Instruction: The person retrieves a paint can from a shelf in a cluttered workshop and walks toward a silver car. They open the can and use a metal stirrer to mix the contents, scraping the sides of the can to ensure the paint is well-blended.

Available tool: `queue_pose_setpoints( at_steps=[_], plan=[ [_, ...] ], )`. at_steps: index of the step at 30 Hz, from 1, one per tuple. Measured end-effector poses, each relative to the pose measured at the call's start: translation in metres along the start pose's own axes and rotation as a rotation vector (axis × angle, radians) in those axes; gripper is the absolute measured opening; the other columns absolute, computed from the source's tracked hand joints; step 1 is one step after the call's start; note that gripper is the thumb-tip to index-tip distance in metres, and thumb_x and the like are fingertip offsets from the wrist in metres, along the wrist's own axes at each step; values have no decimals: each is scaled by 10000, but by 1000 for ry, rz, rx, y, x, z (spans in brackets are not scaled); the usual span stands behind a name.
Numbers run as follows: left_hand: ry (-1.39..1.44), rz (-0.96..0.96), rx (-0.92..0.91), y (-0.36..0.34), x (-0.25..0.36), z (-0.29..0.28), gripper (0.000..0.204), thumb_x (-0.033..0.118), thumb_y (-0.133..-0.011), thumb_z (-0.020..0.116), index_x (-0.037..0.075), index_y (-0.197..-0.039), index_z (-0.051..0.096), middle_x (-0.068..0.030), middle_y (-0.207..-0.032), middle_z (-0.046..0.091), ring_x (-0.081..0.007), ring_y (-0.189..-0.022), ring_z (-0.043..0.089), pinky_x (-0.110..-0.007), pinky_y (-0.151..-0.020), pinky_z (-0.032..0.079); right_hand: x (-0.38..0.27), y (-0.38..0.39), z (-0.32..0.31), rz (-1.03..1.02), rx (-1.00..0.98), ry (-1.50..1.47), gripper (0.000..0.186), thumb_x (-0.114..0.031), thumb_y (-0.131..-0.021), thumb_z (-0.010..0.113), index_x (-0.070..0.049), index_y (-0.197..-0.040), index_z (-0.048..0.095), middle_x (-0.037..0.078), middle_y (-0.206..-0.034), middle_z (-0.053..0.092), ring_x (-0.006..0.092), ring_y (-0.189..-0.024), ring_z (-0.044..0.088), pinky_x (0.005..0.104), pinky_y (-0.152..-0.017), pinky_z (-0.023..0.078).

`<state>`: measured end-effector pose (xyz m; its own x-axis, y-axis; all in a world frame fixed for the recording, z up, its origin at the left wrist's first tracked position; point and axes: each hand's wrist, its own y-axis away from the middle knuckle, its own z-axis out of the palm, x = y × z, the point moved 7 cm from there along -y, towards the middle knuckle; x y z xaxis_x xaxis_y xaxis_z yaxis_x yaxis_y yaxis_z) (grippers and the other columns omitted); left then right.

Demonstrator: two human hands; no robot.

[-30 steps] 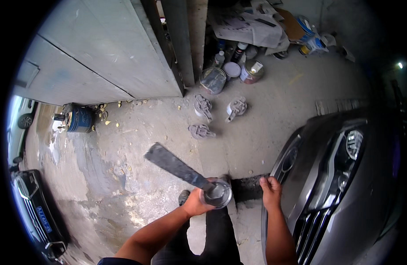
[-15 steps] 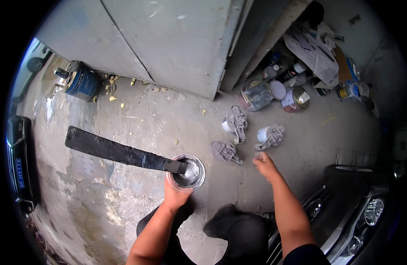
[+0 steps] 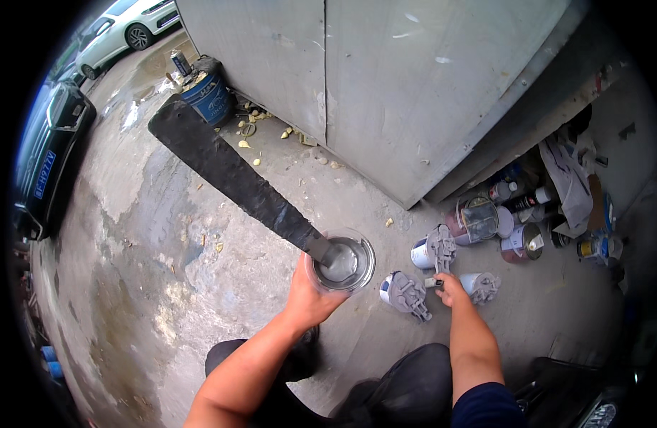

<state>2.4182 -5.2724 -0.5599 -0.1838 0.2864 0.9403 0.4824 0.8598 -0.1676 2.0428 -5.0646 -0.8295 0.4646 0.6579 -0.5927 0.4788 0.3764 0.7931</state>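
So here's what we've got: our left hand (image 3: pixel 310 296) is holding a clear cup (image 3: pixel 371 271) mouth-up over the concrete floor (image 3: pixel 271 203), most likely to keep the silver-grey liquid (image 3: pixel 342 265) inside from slopping out. A long dark paddle (image 3: pixel 228 171) has its lower end down in the cup and sticks way out over the rim to the upper left. We figure that overhang would make the whole thing tippy if the cup stood alone, which is probably why our palm sits around that same side. Our right hand (image 3: pixel 453 291) is down low among three small cans with grey-crusted lids: an upper can (image 3: pixel 420 257), a left can (image 3: pixel 390 291) and a right can (image 3: pixel 472 287). They're bunched close together, we'd guess so one arm can get to any of them, with some larger tins (image 3: pixel 515 246) just behind. Grip-wise, the left is wrapped snugly around the cup's side, clearly grasping it. The right has its fingers mostly curled, with hardly any gap, and a small grey piece (image 3: pixel 433 283) sits at the tips, but we honestly can't tell whether it's pinched or merely touched, or which lid it belongs to.
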Motion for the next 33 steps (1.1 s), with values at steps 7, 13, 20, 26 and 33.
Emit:
queue_pose_setpoints(
  at_steps=[7,13,20,26,33],
  plan=[
    [7,-56,62,-1,8,-10,881,115,-624,832,-23,-1352,354,-163,-1253,511,-272,-1176,525,-368,-1003,419,-117,42,6,-130,-26,78,492,-536,-901,574,-55,-991,631,64,-826,622,200,-745,617,319,-615,509],
    [27,-23,63,-7,8,1,876,128,-620,837,-16,-1345,367,-160,-1240,519,-265,-1167,530,-360,-993,426,-209,153,6,-426,59,773,559,-522,-930,536,27,-961,632,54,-754,610,150,-688,562,311,-565,486],
    [121,-6,45,-20,25,27,715,132,-633,803,21,-1243,445,-189,-1152,531,-375,-1103,513,-427,-938,433,-312,338,25,-805,242,1252,569,-563,-842,612,-1,-928,642,212,-822,656,336,-789,640,402,-733,481],
    [94,46,30,-24,32,44,681,119,-649,781,29,-1243,461,-177,-1174,542,-369,-1125,505,-425,-963,422,-361,434,50,-1195,332,1325,656,-631,-799,612,23,-817,563,185,-652,545,305,-615,542,387,-600,427],
    [33,109,-45,-28,38,67,770,92,-633,767,14,-1312,413,-206,-1256,506,-401,-1163,470,-451,-995,399,-368,474,71,-1527,303,1287,655,-651,-748,613,-2,-737,528,121,-622,484,258,-560,482,341,-548,399]
  ],
)
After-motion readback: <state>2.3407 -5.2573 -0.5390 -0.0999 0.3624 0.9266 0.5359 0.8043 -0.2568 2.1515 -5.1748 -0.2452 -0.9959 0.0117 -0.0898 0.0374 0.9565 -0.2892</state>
